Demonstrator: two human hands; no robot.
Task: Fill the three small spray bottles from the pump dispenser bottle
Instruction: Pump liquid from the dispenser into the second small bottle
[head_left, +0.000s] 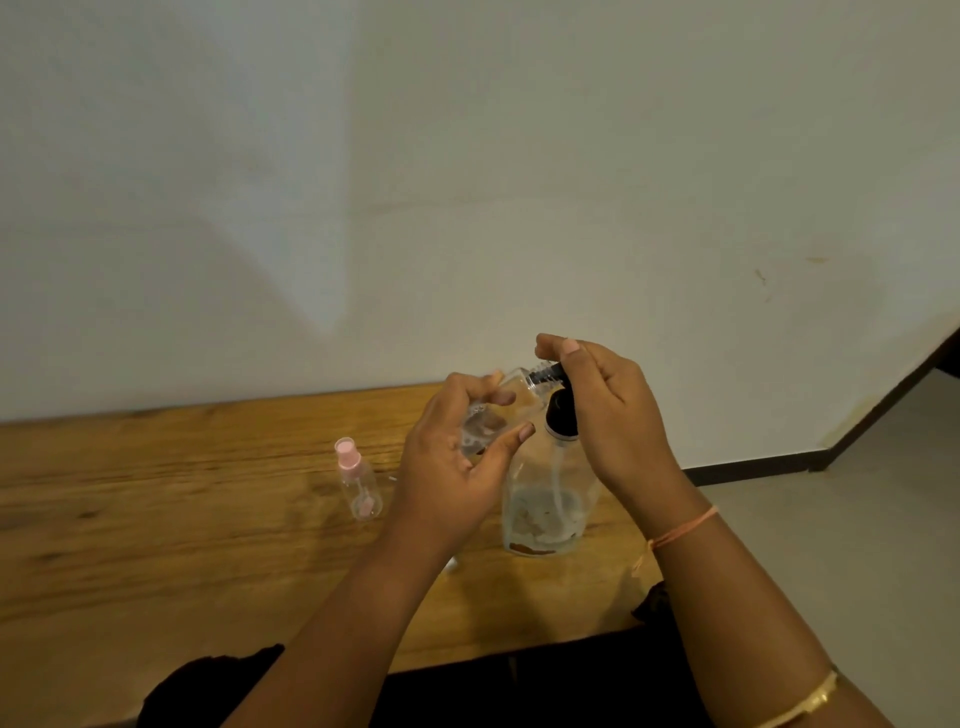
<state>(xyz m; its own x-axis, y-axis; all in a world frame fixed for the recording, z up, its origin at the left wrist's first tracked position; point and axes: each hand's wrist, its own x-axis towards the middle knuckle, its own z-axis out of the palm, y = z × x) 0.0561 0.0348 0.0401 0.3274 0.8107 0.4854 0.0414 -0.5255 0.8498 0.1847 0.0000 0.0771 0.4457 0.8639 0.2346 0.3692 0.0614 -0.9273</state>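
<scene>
Watching this one remotely: the left hand (457, 467) grips a small bottle (511, 395), tilted, with its mouth right at the pump (561, 415) nozzle. The right hand (608, 415) has its fingers curled over the pump. The big bottle (545, 509) stands on the table (156, 519). My worry is that the mouth is narrow (and tilted), so a hard press could squirt past it or rock the big bottle. The pink-capped bottle (358, 483) stands nearby.

Side by side, left hand (457, 457) curled palm-inward, right hand (608, 410) arched, fingers bent.
</scene>
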